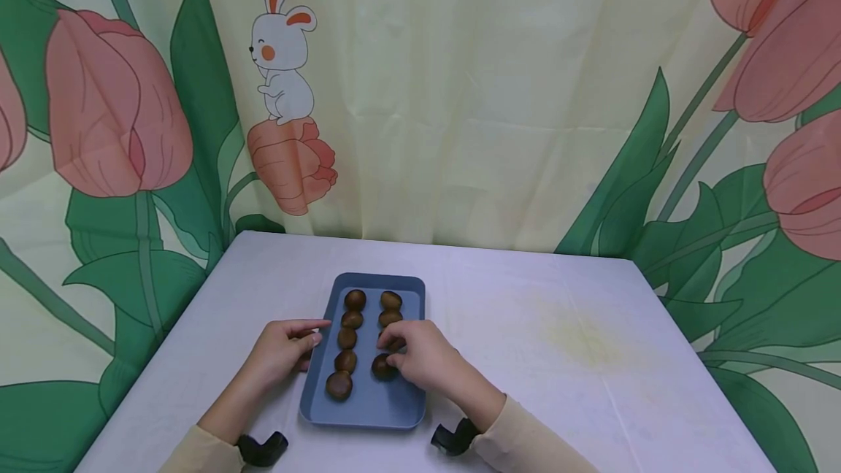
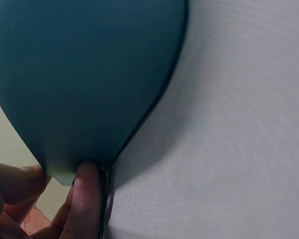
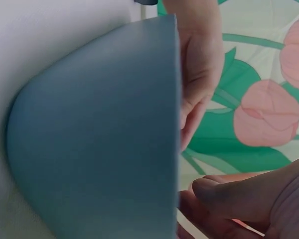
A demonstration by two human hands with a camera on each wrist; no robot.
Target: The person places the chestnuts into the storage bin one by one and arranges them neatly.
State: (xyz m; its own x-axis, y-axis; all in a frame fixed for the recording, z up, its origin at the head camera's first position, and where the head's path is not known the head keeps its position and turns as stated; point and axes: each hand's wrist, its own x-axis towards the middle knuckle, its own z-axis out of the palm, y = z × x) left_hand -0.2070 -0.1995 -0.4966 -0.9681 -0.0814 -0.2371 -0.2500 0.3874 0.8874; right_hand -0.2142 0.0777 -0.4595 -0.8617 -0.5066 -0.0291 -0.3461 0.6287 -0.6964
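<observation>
A shallow blue-grey tray (image 1: 368, 414) lies on the table, holding two rows of glossy brown chestnuts (image 1: 339, 385). My left hand (image 1: 279, 349) is at the tray's left side, its fingers extended and touching the rim. In the left wrist view its fingertips (image 2: 87, 179) rest against the tray's outer wall (image 2: 89, 89). Over the right-hand row, my right hand (image 1: 427, 356) curls its index finger and thumb around a partly hidden chestnut (image 1: 396, 345). The thumb tip is right at the nearest chestnut (image 1: 382, 367) of that row. In the right wrist view the tray wall (image 3: 99, 124) hides the chestnuts.
A white cloth covers the table (image 1: 525, 356), with a faint yellowish stain (image 1: 585, 334) on the right. Behind it hangs a curtain (image 1: 460, 93) printed with tulips and a rabbit. Black wrist devices (image 1: 263, 450) sit at both sleeves.
</observation>
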